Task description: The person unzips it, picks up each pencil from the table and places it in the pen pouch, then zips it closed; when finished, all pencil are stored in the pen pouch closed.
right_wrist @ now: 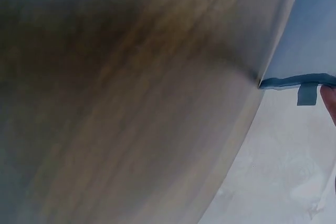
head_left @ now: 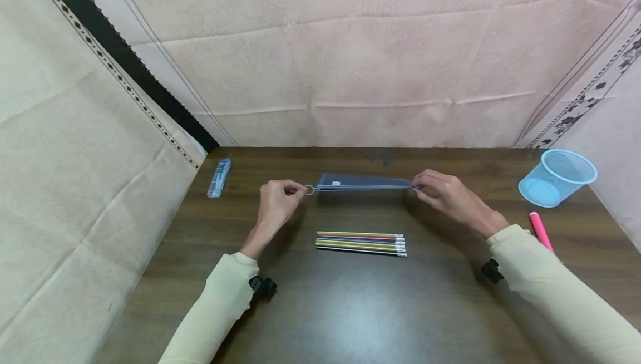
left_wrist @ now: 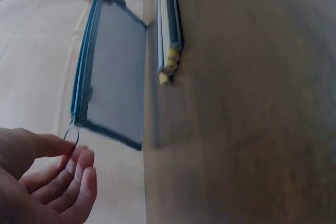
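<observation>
A dark blue zippered mesh pouch (head_left: 363,181) stands on its long edge between the two hands, zipper side up. The left hand (head_left: 280,203) pinches the small metal ring (head_left: 310,190) at the pouch's left end between thumb and forefinger. At the other end the right hand (head_left: 448,197) grips the upper corner with thumb and fingers. In the right wrist view, a fingertip (right_wrist: 329,100) touches the pouch edge beside a short fabric tab (right_wrist: 307,94); most of that hand is out of frame. Closer to the person, several pencils (head_left: 360,244) lie side by side.
A light blue mesh cup (head_left: 556,179) sits tilted at the far right. A pink marker (head_left: 541,230) lies just before it, partly behind the right sleeve. Far left on the brown table (head_left: 330,308) is a blue-and-clear packet (head_left: 218,178). Cloth (head_left: 350,58) hangs behind the table.
</observation>
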Demonstrator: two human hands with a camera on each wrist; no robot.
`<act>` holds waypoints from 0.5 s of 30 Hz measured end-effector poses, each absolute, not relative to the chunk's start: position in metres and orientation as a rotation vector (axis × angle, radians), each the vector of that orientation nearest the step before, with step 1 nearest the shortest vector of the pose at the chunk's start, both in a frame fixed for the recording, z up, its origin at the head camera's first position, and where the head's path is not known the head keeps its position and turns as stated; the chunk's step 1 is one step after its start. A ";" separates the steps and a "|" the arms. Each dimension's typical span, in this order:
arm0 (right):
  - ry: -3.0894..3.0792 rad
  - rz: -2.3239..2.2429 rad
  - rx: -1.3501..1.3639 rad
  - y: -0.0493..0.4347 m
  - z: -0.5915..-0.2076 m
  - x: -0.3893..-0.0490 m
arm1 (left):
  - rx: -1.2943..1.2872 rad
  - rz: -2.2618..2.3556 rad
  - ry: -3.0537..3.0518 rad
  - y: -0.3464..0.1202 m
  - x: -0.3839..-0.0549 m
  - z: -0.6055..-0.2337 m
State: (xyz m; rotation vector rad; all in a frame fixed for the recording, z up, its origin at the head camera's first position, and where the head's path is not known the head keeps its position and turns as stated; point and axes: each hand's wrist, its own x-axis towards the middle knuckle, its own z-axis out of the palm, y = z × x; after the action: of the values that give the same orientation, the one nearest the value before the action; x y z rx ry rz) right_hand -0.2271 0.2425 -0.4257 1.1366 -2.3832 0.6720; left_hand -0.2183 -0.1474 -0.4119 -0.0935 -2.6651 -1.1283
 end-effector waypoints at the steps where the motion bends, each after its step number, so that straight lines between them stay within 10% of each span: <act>1: -2.385 0.677 1.132 0.242 -0.426 -0.227 | -0.100 -1.125 -2.665 -0.148 -0.219 -0.412; 15: -2.363 0.624 1.096 0.236 -0.437 -0.226 | -0.512 -0.679 -2.693 -0.137 -0.223 -0.411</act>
State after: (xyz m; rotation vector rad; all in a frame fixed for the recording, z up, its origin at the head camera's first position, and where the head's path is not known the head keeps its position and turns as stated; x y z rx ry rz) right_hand -0.2261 0.2357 -0.4366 1.0958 -2.3628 0.6245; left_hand -0.2233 -0.1368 -0.4113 -0.5119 -2.6930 -0.6793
